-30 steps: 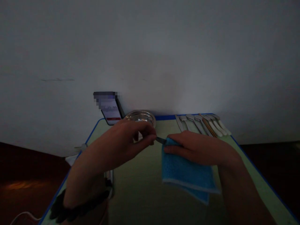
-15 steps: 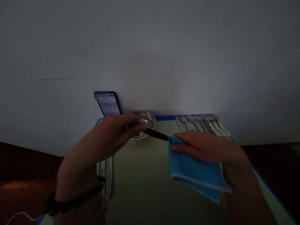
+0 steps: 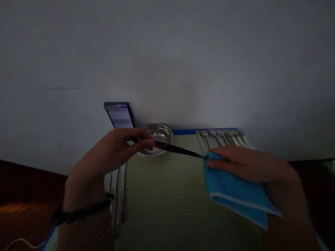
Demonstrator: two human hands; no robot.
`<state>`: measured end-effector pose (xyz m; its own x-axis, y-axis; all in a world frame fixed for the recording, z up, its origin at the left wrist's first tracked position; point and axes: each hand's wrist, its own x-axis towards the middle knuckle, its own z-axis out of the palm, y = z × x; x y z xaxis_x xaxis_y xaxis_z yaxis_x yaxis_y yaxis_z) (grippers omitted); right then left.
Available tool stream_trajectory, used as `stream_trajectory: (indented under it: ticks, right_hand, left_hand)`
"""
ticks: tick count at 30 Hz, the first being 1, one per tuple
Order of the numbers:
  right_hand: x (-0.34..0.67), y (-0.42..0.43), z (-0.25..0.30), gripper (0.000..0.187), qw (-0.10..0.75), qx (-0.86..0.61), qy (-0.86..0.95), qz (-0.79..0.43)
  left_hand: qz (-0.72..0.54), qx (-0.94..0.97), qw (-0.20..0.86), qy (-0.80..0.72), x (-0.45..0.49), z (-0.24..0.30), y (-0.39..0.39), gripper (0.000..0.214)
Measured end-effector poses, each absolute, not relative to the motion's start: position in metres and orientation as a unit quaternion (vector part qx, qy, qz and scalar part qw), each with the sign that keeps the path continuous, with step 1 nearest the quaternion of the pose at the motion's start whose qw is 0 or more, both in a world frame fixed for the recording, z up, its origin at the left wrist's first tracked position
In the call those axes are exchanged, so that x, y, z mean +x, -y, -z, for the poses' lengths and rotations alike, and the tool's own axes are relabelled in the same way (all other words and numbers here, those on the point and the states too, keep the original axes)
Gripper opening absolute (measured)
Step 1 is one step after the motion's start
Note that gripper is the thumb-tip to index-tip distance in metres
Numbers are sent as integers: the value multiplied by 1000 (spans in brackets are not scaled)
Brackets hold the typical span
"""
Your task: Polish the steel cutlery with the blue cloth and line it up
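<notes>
My left hand (image 3: 119, 148) pinches one end of a long, narrow, dark metal table knife (image 3: 178, 149), held nearly level above the table. Round the other end of the knife, my right hand (image 3: 243, 162) grips a folded blue cloth (image 3: 232, 190) with a pale edge. The cloth hangs below the fingers and hides the knife's tip. Behind the left fingers stands a shiny metal bowl (image 3: 162, 130), partly covered by them. Several knives (image 3: 121, 195) lie side by side under my left wrist.
A phone (image 3: 120, 116) with a lit timer screen leans on the wall behind the table (image 3: 162, 198). At the back right, a row of cutlery (image 3: 213, 136) holds spoons, forks and other pieces, some with white handles. A white cable (image 3: 24, 240) shows at the lower left.
My right hand and the cloth have slid right along the knife, baring more of it. My left hand has shifted slightly left and keeps its hold.
</notes>
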<state>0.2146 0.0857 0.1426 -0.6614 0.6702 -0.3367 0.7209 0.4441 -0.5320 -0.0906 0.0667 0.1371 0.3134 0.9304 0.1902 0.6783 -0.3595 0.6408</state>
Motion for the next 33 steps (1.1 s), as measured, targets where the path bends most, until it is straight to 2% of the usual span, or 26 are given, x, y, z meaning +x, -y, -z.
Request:
stream_trajectory:
  ticks: [5, 8, 11, 14, 17, 20, 26, 30, 33]
  right_hand:
    - [207, -86, -143, 45, 49, 398, -850, 341]
    - [199, -86, -144, 45, 43, 392, -852, 344]
    - [192, -87, -143, 42, 28, 377, -855, 354]
    - [190, -90, -140, 41, 14, 374, -857, 353]
    - [188, -96, -137, 41, 25, 365, -862, 352]
    - [181, -89, -128, 42, 41, 339, -872, 352]
    - [161, -29, -81, 44, 62, 359, -874, 320]
    - [169, -11, -59, 52, -19, 336, -859, 385]
    - [186, -16, -64, 60, -97, 350, -840, 403]
  left_hand:
    - [-219, 808, 240, -492, -66, -146, -68, 14]
    - [-237, 808, 250, -478, -60, -149, -69, 13]
    - [-323, 766, 260, -492, -66, -146, -71, 11]
    - [-469, 664, 244, -529, -78, -137, -78, 8]
    - [-617, 546, 290, -486, -86, -132, -87, 12]
    - [-682, 459, 314, -474, -87, -135, -84, 21]
    - [-756, 381, 213, -488, -92, -146, -48, 23]
    - [-783, 362, 173, -475, -89, -152, -39, 19]
    - [-786, 377, 207, -443, -75, -153, -37, 19]
